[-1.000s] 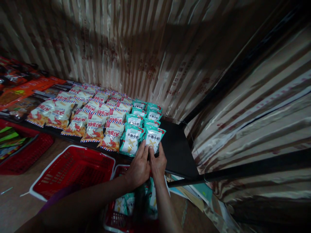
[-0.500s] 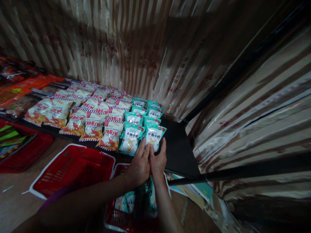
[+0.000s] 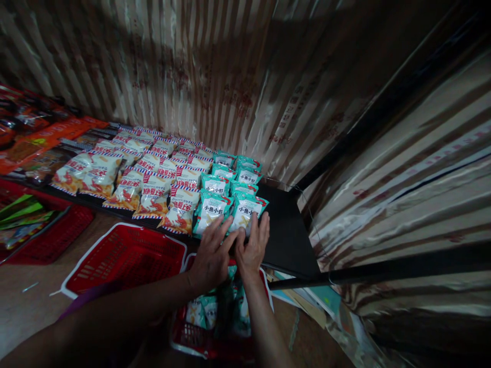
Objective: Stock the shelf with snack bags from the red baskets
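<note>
Two columns of teal snack packets (image 3: 215,184) lie on a black shelf (image 3: 286,230). My left hand (image 3: 209,255) lies flat with fingers spread on the front left teal packet (image 3: 209,212). My right hand (image 3: 253,245) rests with fingers apart on the front right teal packet (image 3: 247,209). Neither hand grips a packet. To the left lie rows of white-and-orange shrimp snack packets (image 3: 153,179). Below my wrists a red basket (image 3: 192,335) holds more teal packets (image 3: 203,312).
An empty red basket (image 3: 123,260) sits on the floor at the left, another red basket (image 3: 46,235) with green packets farther left. Striped shiny curtains (image 3: 230,76) close off the back and right. A black rail (image 3: 383,268) runs along the right. Bare black shelf lies right of the teal packets.
My hands have slid slightly forward and opened: the fingers now spread flat over the two front teal packets. The view has shifted a little to the right.
</note>
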### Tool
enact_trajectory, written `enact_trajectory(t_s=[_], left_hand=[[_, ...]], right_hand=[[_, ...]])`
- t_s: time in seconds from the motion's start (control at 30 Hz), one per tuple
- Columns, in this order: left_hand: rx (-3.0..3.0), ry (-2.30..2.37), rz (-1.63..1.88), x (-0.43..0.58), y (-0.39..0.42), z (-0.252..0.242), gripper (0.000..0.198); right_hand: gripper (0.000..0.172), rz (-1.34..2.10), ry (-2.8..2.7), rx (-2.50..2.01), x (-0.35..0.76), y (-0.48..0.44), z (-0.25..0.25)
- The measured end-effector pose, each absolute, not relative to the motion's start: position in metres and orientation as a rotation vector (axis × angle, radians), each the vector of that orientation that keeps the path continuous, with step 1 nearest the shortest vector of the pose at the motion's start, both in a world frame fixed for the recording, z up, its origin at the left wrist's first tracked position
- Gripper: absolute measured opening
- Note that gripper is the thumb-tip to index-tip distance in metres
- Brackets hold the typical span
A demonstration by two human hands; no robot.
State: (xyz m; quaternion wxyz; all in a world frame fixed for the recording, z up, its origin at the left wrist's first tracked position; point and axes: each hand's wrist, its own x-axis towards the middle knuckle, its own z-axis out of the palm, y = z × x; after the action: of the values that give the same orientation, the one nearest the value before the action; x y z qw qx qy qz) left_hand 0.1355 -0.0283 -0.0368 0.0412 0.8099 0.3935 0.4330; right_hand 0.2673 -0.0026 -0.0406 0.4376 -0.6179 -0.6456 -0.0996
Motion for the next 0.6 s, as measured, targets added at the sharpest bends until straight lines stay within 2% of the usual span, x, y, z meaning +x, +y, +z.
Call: enact_trajectory(t_s=[0.13, 0.33, 0.6], left_hand=[[2.503, 1.4, 1.294, 0.118, -0.024, -0.044, 0.056], [2.578, 1.383, 1.257, 0.109, -0.016, -0.052, 0.065], [2.535, 1.379, 1.278, 0.11, -0.01, -0.05, 0.065]], right_hand=[[0.049, -0.256, -1.663, -1.529, 0.263, -0.003, -0.038], [0.055, -0.183, -1.683, -1.517, 0.259, -0.001, -0.04], [0.054, -0.161, -1.679, -1.571, 0.257, 0.001, -0.043]])
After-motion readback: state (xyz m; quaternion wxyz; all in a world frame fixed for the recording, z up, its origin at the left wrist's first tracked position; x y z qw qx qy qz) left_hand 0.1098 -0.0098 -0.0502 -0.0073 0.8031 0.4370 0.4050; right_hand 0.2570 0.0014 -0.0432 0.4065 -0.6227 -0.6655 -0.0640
